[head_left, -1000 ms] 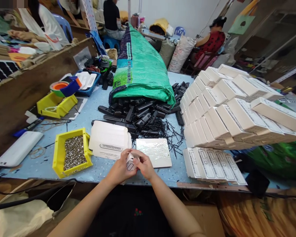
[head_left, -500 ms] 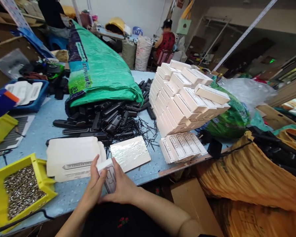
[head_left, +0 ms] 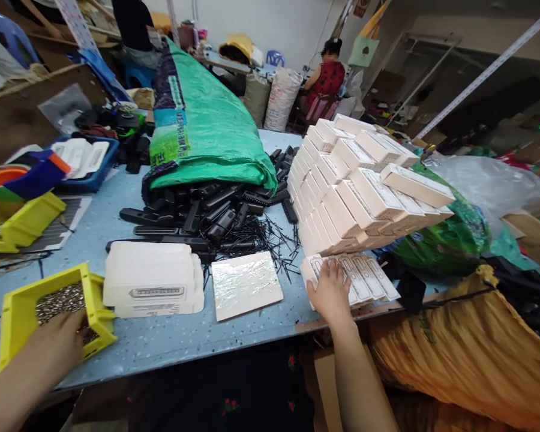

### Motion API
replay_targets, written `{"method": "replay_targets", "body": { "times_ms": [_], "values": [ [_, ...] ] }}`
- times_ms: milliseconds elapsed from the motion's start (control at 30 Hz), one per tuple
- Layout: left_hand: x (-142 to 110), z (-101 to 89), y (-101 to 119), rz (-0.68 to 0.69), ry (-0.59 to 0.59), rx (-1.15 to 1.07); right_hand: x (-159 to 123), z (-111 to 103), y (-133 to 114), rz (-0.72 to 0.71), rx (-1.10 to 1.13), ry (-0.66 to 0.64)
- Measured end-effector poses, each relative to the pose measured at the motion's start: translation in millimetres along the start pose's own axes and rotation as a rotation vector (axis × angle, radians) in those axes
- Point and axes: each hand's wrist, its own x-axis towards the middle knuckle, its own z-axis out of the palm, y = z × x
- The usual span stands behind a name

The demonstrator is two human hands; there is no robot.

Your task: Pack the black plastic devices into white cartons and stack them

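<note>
My left hand (head_left: 56, 348) reaches over the front of a yellow bin (head_left: 96, 300) filled with small shiny metal pieces (head_left: 60, 300). Its fingers point down into the pieces, with the tips hidden and the outline a little blurred. My right hand (head_left: 330, 293) lies on the left end of a low row of small printed boxes (head_left: 372, 281), fingers spread over their tops and thumb on the left side. Between the hands lie a stack of flat white printed cartons (head_left: 155, 279) and a rectangular pad with a shiny, film-like surface (head_left: 247, 283).
A tall stack of boxes (head_left: 337, 204) rises behind the low row. A green sack (head_left: 216, 126) lies over black plastic parts (head_left: 198, 210), beside scattered thin black sticks (head_left: 274, 240). An orange sack (head_left: 436, 336) stands at the right edge. Other people sit farther back.
Both hands were together around a small box and have come apart. The left moved to the yellow bin, the right to the low row of boxes. The view has turned slightly left.
</note>
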Motion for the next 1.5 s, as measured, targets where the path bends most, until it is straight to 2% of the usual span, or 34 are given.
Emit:
{"method": "replay_targets", "body": {
  "times_ms": [67,133,167,233,333,367,433,500,600,700,767,833,900,1000,1067,1133,1233,1367,1500],
  "values": [
    [-5.2,0.7,11.8,0.014,-0.049,0.160,13.3,4.8,-35.3,-0.180,0.209,0.036],
    [-8.6,-2.7,23.9,-0.046,-0.086,0.222,41.1,13.3,-75.9,-0.368,0.482,-0.057],
    [-9.5,-6.0,28.5,-0.083,-0.101,0.221,59.6,19.3,-96.2,-0.389,0.595,-0.136],
    [-10.9,-14.2,34.7,-0.096,-0.086,0.197,100.7,34.3,-133.2,-0.235,0.720,-0.248],
    [-15.2,-24.0,40.5,-0.022,0.054,0.143,154.7,58.0,-173.0,-0.017,0.716,-0.273],
    [-17.8,-25.5,43.0,-0.021,0.111,0.116,167.1,64.5,-181.4,0.028,0.712,-0.280],
    [-24.7,-24.3,50.6,-0.104,0.214,0.021,181.9,73.8,-191.1,0.104,0.737,-0.303],
    [-33.6,-16.9,62.0,-0.232,0.306,-0.215,184.9,78.2,-192.6,0.130,0.806,-0.328],
    [-48.3,3.9,85.8,-0.301,0.347,-0.721,174.0,77.4,-182.9,0.073,0.968,-0.357],
    [-58.6,27.4,115.2,-0.300,0.214,-1.076,149.9,69.8,-163.9,-0.020,1.110,-0.315],
    [-60.7,40.4,136.3,-0.335,0.111,-1.241,126.3,61.8,-151.0,-0.060,1.221,-0.239],
    [-59.3,50.8,157.3,-0.352,0.043,-1.351,97.2,51.9,-142.4,-0.072,1.438,-0.133],
    [-56.0,59.5,176.6,-0.317,-0.010,-1.390,65.8,41.1,-141.0,-0.007,1.681,-0.070],
    [-52.1,69.5,198.8,-0.188,-0.075,-1.371,23.3,26.5,-152.6,0.131,1.837,-0.189],
    [-52.0,72.7,207.7,-0.125,-0.094,-1.362,1.9,20.2,-165.8,0.144,1.883,-0.274],
    [-53.4,72.5,211.8,-0.104,-0.095,-1.382,-13.3,17.9,-179.3,0.144,1.928,-0.282],
    [-55.4,67.8,212.0,-0.086,-0.105,-1.399,-26.3,20.5,-194.4,0.185,1.942,-0.243],
    [-56.7,64.1,210.9,-0.077,-0.093,-1.401,-32.4,27.8,-202.9,0.253,1.937,-0.177],
    [-62.8,74.9,215.7,-0.079,-0.020,-1.388,-34.6,33.7,-206.6,0.336,1.951,-0.142]
  ]
}}
